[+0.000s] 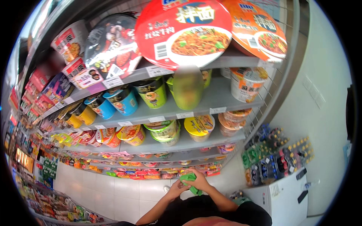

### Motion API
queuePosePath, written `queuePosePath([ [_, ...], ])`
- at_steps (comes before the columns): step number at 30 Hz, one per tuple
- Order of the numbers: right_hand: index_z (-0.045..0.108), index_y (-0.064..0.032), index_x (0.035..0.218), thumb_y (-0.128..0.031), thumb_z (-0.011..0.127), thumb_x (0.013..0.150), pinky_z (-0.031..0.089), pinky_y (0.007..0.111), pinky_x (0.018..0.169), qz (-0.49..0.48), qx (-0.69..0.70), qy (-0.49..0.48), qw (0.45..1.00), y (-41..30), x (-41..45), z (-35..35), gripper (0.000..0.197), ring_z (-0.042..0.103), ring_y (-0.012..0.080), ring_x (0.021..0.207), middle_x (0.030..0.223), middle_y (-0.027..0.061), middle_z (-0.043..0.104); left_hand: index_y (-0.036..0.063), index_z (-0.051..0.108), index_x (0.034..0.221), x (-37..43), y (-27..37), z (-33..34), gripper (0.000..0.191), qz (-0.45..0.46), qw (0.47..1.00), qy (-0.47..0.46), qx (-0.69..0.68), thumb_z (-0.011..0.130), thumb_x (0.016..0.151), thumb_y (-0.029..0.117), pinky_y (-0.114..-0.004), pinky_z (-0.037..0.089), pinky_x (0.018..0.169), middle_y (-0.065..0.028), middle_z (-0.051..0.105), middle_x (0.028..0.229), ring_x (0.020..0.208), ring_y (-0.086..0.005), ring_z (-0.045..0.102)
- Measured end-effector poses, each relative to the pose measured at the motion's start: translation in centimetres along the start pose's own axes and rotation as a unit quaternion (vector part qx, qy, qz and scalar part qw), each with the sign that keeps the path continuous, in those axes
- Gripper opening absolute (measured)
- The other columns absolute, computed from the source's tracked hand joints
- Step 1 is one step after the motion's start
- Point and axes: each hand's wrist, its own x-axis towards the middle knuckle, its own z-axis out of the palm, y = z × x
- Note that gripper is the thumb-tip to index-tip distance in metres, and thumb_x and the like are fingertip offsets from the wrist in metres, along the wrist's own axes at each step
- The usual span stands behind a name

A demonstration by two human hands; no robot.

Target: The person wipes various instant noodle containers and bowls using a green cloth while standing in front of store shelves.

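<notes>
Low in front of my body, both hands are together on a crumpled green cloth (pixel 195 190). My left hand (pixel 176 188) grips its left side, while my right hand (pixel 199 180) wraps over it from the right. Part of the cloth bulges up between the fingers and another part hangs below them. Beyond my hands rises a shelf rack of instant noodles. A red noodle bowl (pixel 155 31) and an orange one (pixel 254 31) stand tilted on the top shelf, lids facing me. Beneath them are green noodle cups (pixel 154 97) and blue ones (pixel 125 103).
A yellow-lidded noodle cup (pixel 199 125) sits on a lower shelf (pixel 181 141). At the right, shrink-wrapped drink bottles (pixel 268 166) are stacked by the wall, behind a white chest-like appliance (pixel 285 195). Another shelf of packaged goods (pixel 62 203) runs along the lower left. The floor (pixel 127 189) is pale tile.
</notes>
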Motion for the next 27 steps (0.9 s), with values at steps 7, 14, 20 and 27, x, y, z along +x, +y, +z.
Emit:
queuePosePath([
  [7, 0.065, -0.0051, 0.121, -0.020, 0.086, 0.079, 0.055, 0.030, 0.082, -0.017, 0.018, 0.005, 1.000, -1.6, 0.8, 2.1, 0.050, 0.068, 0.0143, 0.094, 0.106, 0.0090, 0.071, 0.0012, 0.049, 0.138, -1.8, 0.7, -1.2, 0.048, 0.029, 0.998, 0.059, -0.007, 0.069, 0.094, 0.003, -0.033, 0.050, 0.100, -0.0085, 0.062, 0.129, 0.115, -0.0165, 0.062],
  [14, 0.065, -0.0006, 0.112, -0.017, 0.071, 0.095, 0.052, 0.029, 0.082, 0.097, 0.219, 0.119, 0.964, 1.4, -0.6, 3.4, 0.024, 0.065, 0.0122, 0.091, 0.100, 0.0041, 0.068, 0.0006, 0.053, 0.133, -0.5, -0.8, -1.9, 0.040, 0.078, 0.994, 0.025, 0.075, 0.068, 0.096, 0.004, -0.030, 0.051, 0.096, -0.0053, 0.065, 0.120, 0.112, -0.0129, 0.061],
  [20, 0.064, -0.0031, 0.111, -0.029, 0.062, 0.102, 0.048, 0.028, 0.079, 0.117, 0.214, 0.138, 0.960, 0.8, 0.2, 4.0, 0.028, 0.058, 0.0098, 0.085, 0.098, 0.0013, 0.065, 0.0022, 0.060, 0.112, -0.5, 1.5, -2.4, 0.026, 0.165, 0.980, 0.014, 0.110, 0.074, 0.092, 0.010, -0.031, 0.057, 0.084, -0.0075, 0.069, 0.101, 0.094, -0.0139, 0.068],
  [27, 0.061, -0.0039, 0.119, -0.029, 0.059, 0.104, 0.051, 0.028, 0.078, 0.081, 0.161, 0.175, 0.968, -0.3, 1.3, 2.8, 0.029, 0.062, 0.0116, 0.088, 0.102, 0.0047, 0.066, 0.0000, 0.062, 0.114, 0.0, 6.1, -3.5, 0.034, 0.222, 0.952, -0.015, 0.211, 0.077, 0.091, 0.020, -0.032, 0.056, 0.087, -0.0087, 0.069, 0.094, 0.092, -0.0178, 0.069],
])
